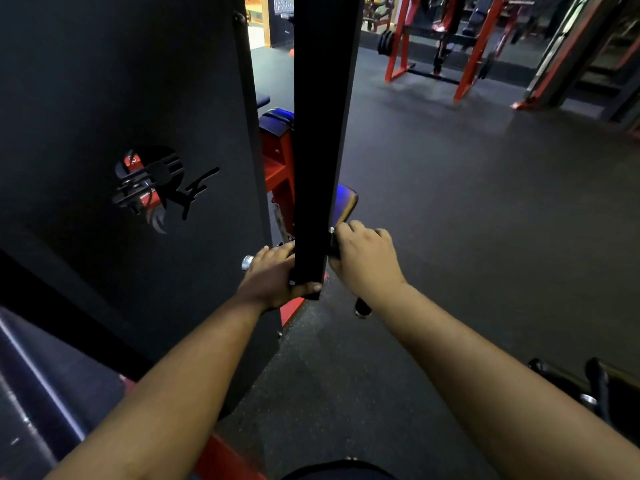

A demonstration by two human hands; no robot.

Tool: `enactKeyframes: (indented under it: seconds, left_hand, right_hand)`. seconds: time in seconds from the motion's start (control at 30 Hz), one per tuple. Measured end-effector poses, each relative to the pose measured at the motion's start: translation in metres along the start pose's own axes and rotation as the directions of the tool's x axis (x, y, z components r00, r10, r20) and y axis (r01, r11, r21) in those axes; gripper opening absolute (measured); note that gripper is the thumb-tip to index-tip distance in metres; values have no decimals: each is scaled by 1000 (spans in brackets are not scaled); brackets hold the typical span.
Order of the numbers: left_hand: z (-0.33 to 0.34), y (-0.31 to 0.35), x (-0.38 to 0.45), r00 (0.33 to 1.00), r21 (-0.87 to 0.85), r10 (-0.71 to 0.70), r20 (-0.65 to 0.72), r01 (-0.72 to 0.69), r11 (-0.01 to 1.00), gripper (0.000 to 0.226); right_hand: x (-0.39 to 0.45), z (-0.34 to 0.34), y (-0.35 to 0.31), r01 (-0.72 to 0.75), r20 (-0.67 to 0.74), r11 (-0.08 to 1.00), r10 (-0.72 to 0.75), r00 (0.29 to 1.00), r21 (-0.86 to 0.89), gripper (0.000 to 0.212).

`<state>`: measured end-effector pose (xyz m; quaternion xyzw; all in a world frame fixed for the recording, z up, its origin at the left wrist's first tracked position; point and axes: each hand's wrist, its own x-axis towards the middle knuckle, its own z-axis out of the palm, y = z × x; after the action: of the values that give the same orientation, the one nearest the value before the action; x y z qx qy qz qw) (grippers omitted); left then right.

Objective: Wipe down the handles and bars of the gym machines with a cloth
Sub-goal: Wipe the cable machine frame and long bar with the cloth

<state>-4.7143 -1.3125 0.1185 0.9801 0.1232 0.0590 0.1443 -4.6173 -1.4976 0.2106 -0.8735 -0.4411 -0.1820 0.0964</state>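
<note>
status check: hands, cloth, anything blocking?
Left hand grips black upright bar. Right hand grips black handle. No cloth visible. Nothing blocking.

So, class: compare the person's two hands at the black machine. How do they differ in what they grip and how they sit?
The left hand wraps the bottom end of the black upright bar, thumb across its front; the right hand curls round a black handle beside that bar. The left hand lies shadowed, the right brighter. Both grip tightly; no cloth shows in either.
</note>
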Motion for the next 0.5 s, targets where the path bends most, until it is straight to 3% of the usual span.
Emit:
enactKeyframes:
  seconds: [0.07, 0.17, 0.27, 0.37, 0.5]
  left_hand:
    - [0, 1, 0, 1000, -7, -9, -13, 9, 1000, 100]
    - [2, 0, -1, 1000, -3, -5, -25, 5, 1000, 96]
    - [1, -2, -2, 1000, -13, -19, -15, 19, 1000, 89]
    - [1, -1, -1, 1000, -13, -14, -14, 14, 1000, 86]
    - [2, 2, 0, 1000, -10, -10, -8, 10, 1000, 90]
  right_hand:
    - [-4, 5, -2, 0, -51, 999, 3, 999, 49, 30]
    - [-42, 34, -7, -16, -167, 991, 39, 985, 135, 69]
    - [-79, 63, -4, 59, -261, 992, -28, 965, 111, 84]
    - [-80, 64, 3, 87, -297, 990, -50, 954, 113, 80]
    - [-43, 35, 1, -14, -207, 996, 31, 978, 84, 69]
